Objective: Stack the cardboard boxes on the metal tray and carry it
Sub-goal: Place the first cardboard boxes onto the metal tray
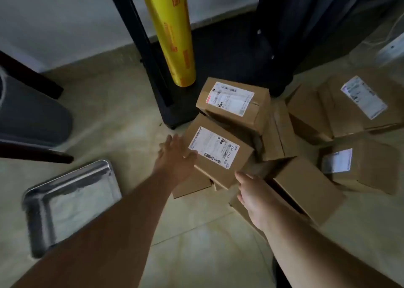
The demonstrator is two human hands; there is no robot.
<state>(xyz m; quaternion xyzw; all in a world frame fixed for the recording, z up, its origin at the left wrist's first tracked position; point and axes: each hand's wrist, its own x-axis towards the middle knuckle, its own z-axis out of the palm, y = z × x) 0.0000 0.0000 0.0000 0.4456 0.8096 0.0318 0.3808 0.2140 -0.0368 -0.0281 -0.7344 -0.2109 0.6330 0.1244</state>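
At least seven brown cardboard boxes (218,154) lie here, four showing white shipping labels (215,147). There is one shiny rectangular metal tray (65,202) and one yellow film roll (170,34).

Matt brown cardboard boxes (220,154) w/ white paper labels; shiny metal tray (72,202); glossy yellow plastic roll (169,32).

Dim indoor light, soft and flat, with weak shadows. The metal tray (72,202) at eight o'clock shows pale glare and motion blur. The shipping labels (213,146) are washed out. Wide-angle bending curves the edges; corners at one and three o'clock smear.
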